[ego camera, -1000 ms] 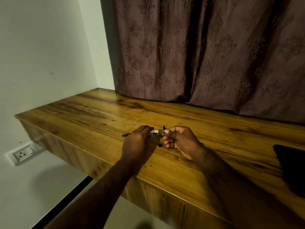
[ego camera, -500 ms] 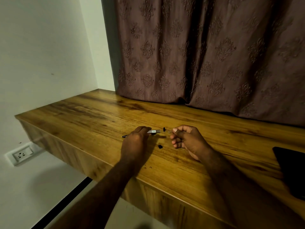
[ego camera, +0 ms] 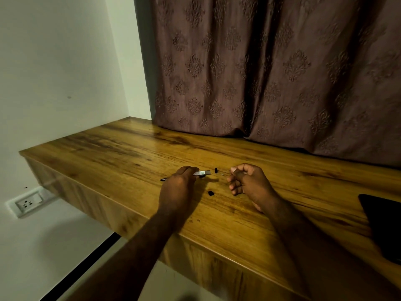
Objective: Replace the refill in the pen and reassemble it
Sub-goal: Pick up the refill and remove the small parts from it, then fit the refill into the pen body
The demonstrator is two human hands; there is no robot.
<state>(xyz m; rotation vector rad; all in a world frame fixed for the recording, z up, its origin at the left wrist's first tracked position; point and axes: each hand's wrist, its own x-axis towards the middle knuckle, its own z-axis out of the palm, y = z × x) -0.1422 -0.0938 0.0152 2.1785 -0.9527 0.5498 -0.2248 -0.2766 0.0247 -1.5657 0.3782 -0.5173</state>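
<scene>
My left hand (ego camera: 179, 187) lies on the wooden desk (ego camera: 130, 153) and grips the pen (ego camera: 202, 173). The pen's silver barrel end sticks out to the right of my fingers and its dark tip points left. A small black pen part (ego camera: 216, 170) stands just beyond the barrel's open end, with a tiny metal piece (ego camera: 222, 174) beside it. Another small black part (ego camera: 210, 193) lies nearer me, between my hands. My right hand (ego camera: 248, 182) rests to the right of these parts with its fingers curled and thumb against the forefinger. I see nothing in it.
A flat black object (ego camera: 384, 227) lies at the desk's right edge. A brown patterned curtain (ego camera: 271, 72) hangs behind the desk. A wall socket (ego camera: 28, 203) sits below the desk's left end. The desk's front edge runs diagonally under my forearms.
My right hand was at the barrel's end with the small black part. It has let go and drawn back to the right, leaving that part on the desk. My left hand has stayed put.
</scene>
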